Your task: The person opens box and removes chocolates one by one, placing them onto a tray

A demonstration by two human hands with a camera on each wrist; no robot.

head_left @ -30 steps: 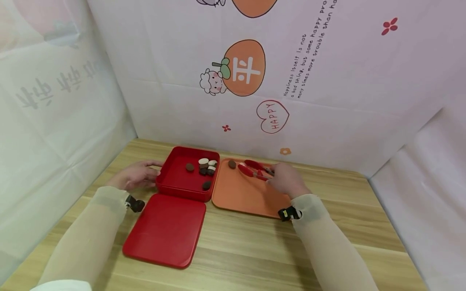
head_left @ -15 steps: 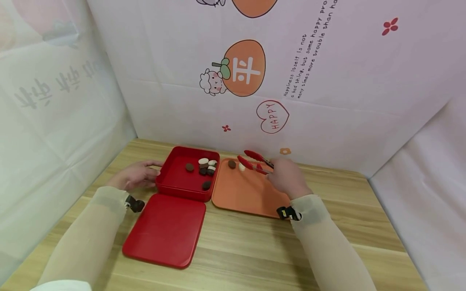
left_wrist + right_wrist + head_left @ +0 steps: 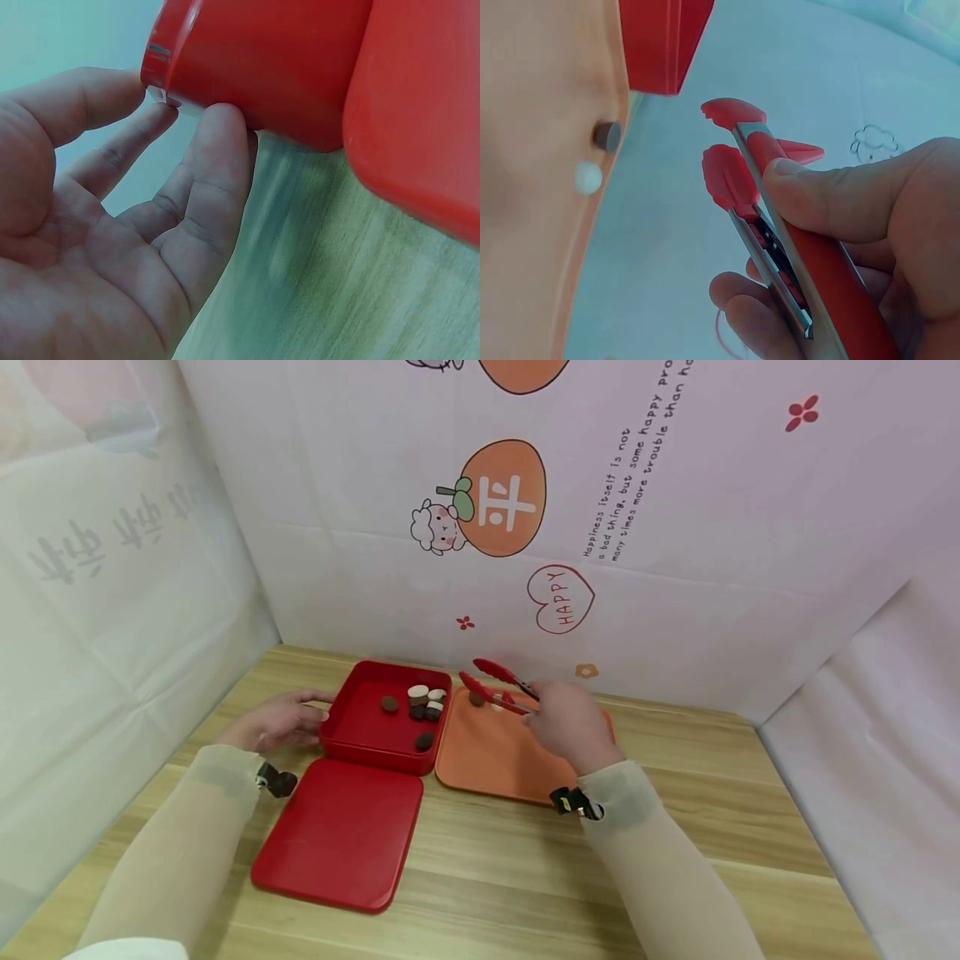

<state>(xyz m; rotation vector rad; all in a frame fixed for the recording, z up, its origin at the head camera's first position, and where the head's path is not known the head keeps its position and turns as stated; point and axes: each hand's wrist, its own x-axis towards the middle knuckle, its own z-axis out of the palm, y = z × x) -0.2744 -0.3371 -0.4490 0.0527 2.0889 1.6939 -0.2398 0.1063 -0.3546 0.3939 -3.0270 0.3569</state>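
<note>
My right hand (image 3: 561, 725) grips red tongs (image 3: 495, 683) and holds them above the far edge of an orange tray (image 3: 487, 764). The tongs' (image 3: 739, 154) tips are apart with nothing between them. Just under them on the tray (image 3: 532, 187) lie a brown round piece (image 3: 476, 698) and a white one (image 3: 497, 702), seen also in the right wrist view as a brown piece (image 3: 606, 136) and a white piece (image 3: 588, 178). My left hand (image 3: 288, 718) rests against the left wall of a red box (image 3: 360, 747). Its fingers (image 3: 217, 157) touch the box's corner (image 3: 262, 52).
Several brown and white round pieces (image 3: 422, 703) lie in the red box. Its flat red lid (image 3: 337, 831) lies in front on the wooden table (image 3: 525, 877). White printed sheets wall in the table at the back and on both sides.
My right hand has lifted the tongs off the orange tray and carried them left, over the two pieces. The left hand has stayed on the box.
</note>
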